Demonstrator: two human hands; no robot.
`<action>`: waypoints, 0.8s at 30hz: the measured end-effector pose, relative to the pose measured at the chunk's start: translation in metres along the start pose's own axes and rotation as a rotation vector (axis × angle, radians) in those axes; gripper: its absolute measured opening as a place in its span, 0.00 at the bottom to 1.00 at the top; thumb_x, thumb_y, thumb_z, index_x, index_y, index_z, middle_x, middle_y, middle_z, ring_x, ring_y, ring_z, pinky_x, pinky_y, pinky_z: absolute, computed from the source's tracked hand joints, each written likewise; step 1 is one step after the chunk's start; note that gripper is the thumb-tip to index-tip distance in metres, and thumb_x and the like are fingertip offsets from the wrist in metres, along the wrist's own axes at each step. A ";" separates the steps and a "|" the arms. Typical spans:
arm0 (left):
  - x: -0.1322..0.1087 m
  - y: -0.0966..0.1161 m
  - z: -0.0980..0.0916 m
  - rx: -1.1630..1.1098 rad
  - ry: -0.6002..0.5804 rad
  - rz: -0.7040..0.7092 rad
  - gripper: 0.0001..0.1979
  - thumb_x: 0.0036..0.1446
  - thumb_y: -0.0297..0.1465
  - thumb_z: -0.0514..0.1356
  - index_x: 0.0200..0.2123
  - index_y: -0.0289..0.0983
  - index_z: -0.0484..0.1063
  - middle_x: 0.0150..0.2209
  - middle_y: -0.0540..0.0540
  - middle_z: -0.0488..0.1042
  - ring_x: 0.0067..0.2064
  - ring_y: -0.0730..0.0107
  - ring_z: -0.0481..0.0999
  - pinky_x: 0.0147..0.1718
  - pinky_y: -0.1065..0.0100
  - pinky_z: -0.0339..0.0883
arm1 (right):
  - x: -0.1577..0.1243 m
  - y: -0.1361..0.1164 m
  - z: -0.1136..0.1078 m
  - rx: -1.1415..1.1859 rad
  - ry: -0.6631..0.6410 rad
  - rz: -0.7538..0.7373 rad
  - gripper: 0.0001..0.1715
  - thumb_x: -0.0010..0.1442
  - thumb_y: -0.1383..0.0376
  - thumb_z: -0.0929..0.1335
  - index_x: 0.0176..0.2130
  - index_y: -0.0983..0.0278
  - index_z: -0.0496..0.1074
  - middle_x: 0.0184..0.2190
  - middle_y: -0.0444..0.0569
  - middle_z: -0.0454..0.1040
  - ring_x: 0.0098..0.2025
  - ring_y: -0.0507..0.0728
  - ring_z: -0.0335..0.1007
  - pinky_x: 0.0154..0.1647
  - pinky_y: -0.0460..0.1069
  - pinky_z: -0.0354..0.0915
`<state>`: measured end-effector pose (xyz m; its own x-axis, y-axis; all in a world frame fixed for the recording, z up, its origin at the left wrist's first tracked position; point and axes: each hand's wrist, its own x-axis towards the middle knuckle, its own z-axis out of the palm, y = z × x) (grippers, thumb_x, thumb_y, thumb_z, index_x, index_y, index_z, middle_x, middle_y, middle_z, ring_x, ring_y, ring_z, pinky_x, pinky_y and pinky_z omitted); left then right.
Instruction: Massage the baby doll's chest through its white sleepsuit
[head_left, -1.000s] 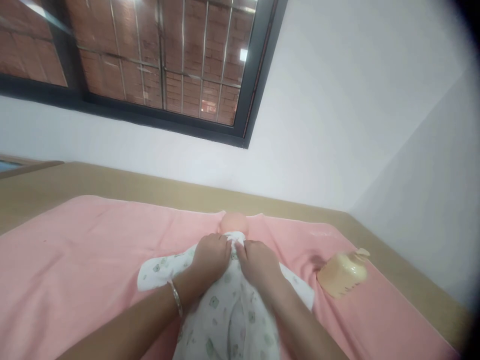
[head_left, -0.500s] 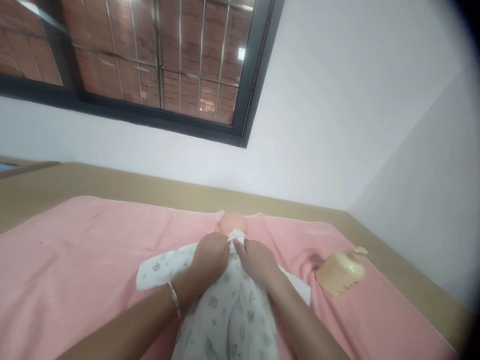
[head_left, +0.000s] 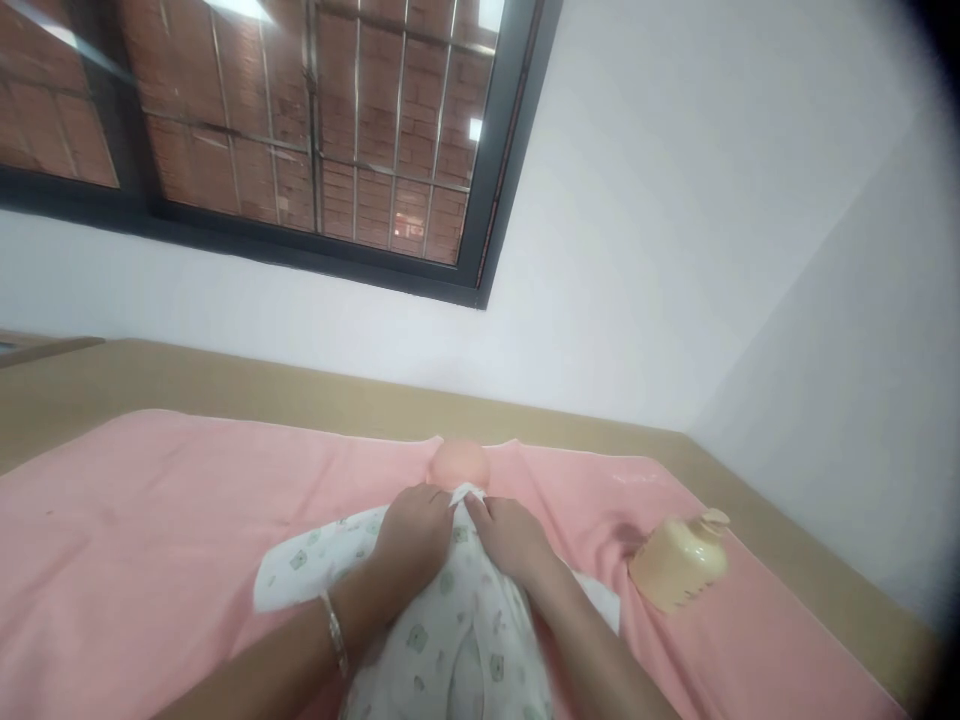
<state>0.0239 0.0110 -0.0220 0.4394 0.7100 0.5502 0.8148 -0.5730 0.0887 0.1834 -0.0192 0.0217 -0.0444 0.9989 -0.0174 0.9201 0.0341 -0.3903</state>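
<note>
A white baby garment (head_left: pixel 420 640) printed with small green and grey figures lies spread on a pink cloth (head_left: pixel 187 520), its sleeves out to both sides. Beyond its collar shows a smooth, round, pinkish top (head_left: pixel 460 463), like a doll's head. My left hand (head_left: pixel 416 530), with a bracelet on the wrist, is closed on the left side of the collar. Opposite it, my right hand (head_left: pixel 514 540) pinches the collar's right side, thumb towards the middle. The two hands almost meet, and the fingertips are partly hidden in the fabric.
To the right, a pale yellow bottle (head_left: pixel 679 562) lies tilted on the cloth, its spout pointing up and right. A tan ledge (head_left: pixel 300 385) borders the cloth at the back. Behind it rise a white wall (head_left: pixel 615 260) and a dark-framed window (head_left: pixel 322 245) with bars.
The view has tilted up slightly, so everything sits a little lower. Both hands keep hold of the collar, and the left sleeve reaches slightly further left.
</note>
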 end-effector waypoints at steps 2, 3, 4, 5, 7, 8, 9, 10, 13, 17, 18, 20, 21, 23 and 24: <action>0.002 0.001 -0.001 -0.020 0.011 -0.076 0.16 0.61 0.30 0.45 0.29 0.36 0.70 0.31 0.43 0.73 0.35 0.62 0.70 0.36 0.62 0.59 | 0.003 0.004 -0.002 0.066 -0.040 -0.021 0.43 0.65 0.47 0.43 0.37 0.66 0.74 0.37 0.57 0.75 0.38 0.59 0.70 0.34 0.48 0.57; 0.003 0.001 -0.003 -0.027 -0.007 -0.128 0.17 0.62 0.31 0.45 0.28 0.36 0.70 0.30 0.43 0.73 0.34 0.62 0.70 0.35 0.62 0.60 | 0.001 0.003 -0.003 0.071 -0.034 -0.028 0.43 0.65 0.46 0.43 0.38 0.66 0.74 0.37 0.57 0.75 0.38 0.58 0.69 0.34 0.48 0.57; 0.004 0.001 -0.005 -0.038 -0.039 -0.176 0.18 0.62 0.32 0.44 0.27 0.36 0.70 0.29 0.43 0.73 0.33 0.62 0.70 0.34 0.63 0.60 | -0.002 0.001 -0.004 0.055 -0.011 -0.031 0.43 0.64 0.46 0.43 0.39 0.66 0.74 0.37 0.57 0.75 0.38 0.58 0.69 0.34 0.48 0.56; 0.005 0.000 -0.008 -0.055 -0.078 -0.208 0.19 0.62 0.33 0.44 0.26 0.36 0.69 0.28 0.43 0.73 0.32 0.63 0.70 0.33 0.64 0.59 | -0.006 -0.003 -0.004 0.025 0.022 -0.031 0.43 0.64 0.45 0.44 0.39 0.66 0.74 0.37 0.57 0.75 0.37 0.58 0.69 0.34 0.49 0.56; 0.005 -0.001 -0.011 -0.095 -0.144 -0.224 0.20 0.63 0.34 0.43 0.26 0.37 0.69 0.27 0.44 0.73 0.30 0.65 0.70 0.30 0.65 0.58 | -0.013 -0.011 -0.004 -0.038 0.087 -0.046 0.43 0.64 0.45 0.44 0.38 0.65 0.73 0.35 0.57 0.74 0.36 0.59 0.69 0.33 0.49 0.55; 0.005 -0.002 -0.011 -0.106 -0.159 -0.219 0.20 0.63 0.34 0.42 0.26 0.37 0.69 0.28 0.44 0.73 0.29 0.65 0.70 0.30 0.66 0.58 | -0.015 -0.013 -0.003 -0.062 0.113 -0.053 0.43 0.64 0.45 0.44 0.38 0.65 0.73 0.35 0.57 0.74 0.36 0.59 0.68 0.33 0.49 0.55; 0.004 -0.002 -0.011 -0.108 -0.156 -0.211 0.21 0.63 0.34 0.42 0.26 0.37 0.69 0.28 0.44 0.73 0.29 0.65 0.70 0.30 0.65 0.58 | -0.015 -0.014 -0.002 -0.081 0.126 -0.052 0.43 0.64 0.45 0.43 0.37 0.65 0.73 0.35 0.57 0.74 0.36 0.59 0.68 0.33 0.49 0.55; 0.003 -0.002 -0.010 -0.102 -0.139 -0.201 0.21 0.63 0.34 0.41 0.27 0.37 0.69 0.28 0.44 0.73 0.30 0.65 0.70 0.31 0.65 0.58 | -0.014 -0.013 -0.001 -0.094 0.127 -0.038 0.43 0.64 0.45 0.43 0.37 0.66 0.73 0.34 0.58 0.74 0.36 0.59 0.68 0.34 0.49 0.55; 0.002 0.000 -0.007 -0.071 -0.063 -0.154 0.20 0.63 0.33 0.41 0.28 0.36 0.69 0.30 0.43 0.73 0.34 0.63 0.70 0.36 0.63 0.59 | -0.005 -0.007 0.002 -0.076 0.048 0.025 0.44 0.64 0.46 0.42 0.37 0.67 0.73 0.35 0.59 0.74 0.36 0.60 0.69 0.34 0.50 0.56; 0.005 -0.002 -0.011 -0.138 -0.114 -0.185 0.17 0.62 0.33 0.44 0.29 0.36 0.69 0.32 0.43 0.73 0.35 0.63 0.70 0.36 0.63 0.60 | -0.008 -0.011 0.003 -0.073 0.092 -0.020 0.42 0.65 0.47 0.44 0.38 0.68 0.73 0.35 0.60 0.74 0.38 0.61 0.69 0.36 0.51 0.56; 0.006 -0.003 -0.013 -0.176 -0.160 -0.216 0.17 0.61 0.34 0.44 0.29 0.36 0.69 0.31 0.44 0.73 0.34 0.63 0.70 0.35 0.64 0.60 | -0.011 -0.014 0.003 -0.088 0.141 -0.058 0.40 0.65 0.48 0.45 0.38 0.68 0.72 0.35 0.60 0.74 0.39 0.61 0.68 0.37 0.51 0.56; 0.007 -0.004 -0.016 -0.228 -0.223 -0.266 0.17 0.61 0.35 0.45 0.28 0.37 0.69 0.30 0.44 0.74 0.32 0.64 0.70 0.32 0.65 0.60 | -0.015 -0.019 0.004 -0.103 0.205 -0.114 0.38 0.66 0.49 0.46 0.39 0.67 0.72 0.35 0.59 0.74 0.41 0.61 0.67 0.40 0.51 0.56; 0.007 -0.004 -0.016 -0.233 -0.226 -0.277 0.17 0.61 0.35 0.44 0.28 0.37 0.69 0.30 0.45 0.73 0.32 0.65 0.70 0.32 0.65 0.60 | -0.015 -0.019 0.005 -0.102 0.209 -0.109 0.37 0.66 0.49 0.47 0.39 0.67 0.72 0.36 0.59 0.74 0.41 0.61 0.67 0.40 0.51 0.56; 0.006 -0.003 -0.016 -0.203 -0.176 -0.265 0.19 0.62 0.35 0.43 0.27 0.36 0.68 0.30 0.44 0.73 0.33 0.64 0.70 0.34 0.65 0.60 | -0.009 -0.013 0.005 -0.074 0.155 -0.038 0.39 0.65 0.47 0.46 0.39 0.67 0.73 0.36 0.59 0.74 0.40 0.61 0.68 0.38 0.51 0.56; 0.006 -0.002 -0.015 -0.180 -0.146 -0.244 0.19 0.62 0.35 0.43 0.27 0.36 0.68 0.30 0.44 0.73 0.34 0.64 0.70 0.36 0.64 0.60 | -0.004 -0.009 0.005 -0.042 0.105 0.002 0.40 0.65 0.46 0.46 0.38 0.67 0.73 0.36 0.59 0.74 0.39 0.61 0.68 0.36 0.51 0.56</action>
<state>0.0194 0.0105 -0.0067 0.2998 0.8790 0.3708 0.8287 -0.4325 0.3552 0.1739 -0.0241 0.0210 -0.0037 0.9969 0.0788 0.9358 0.0313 -0.3510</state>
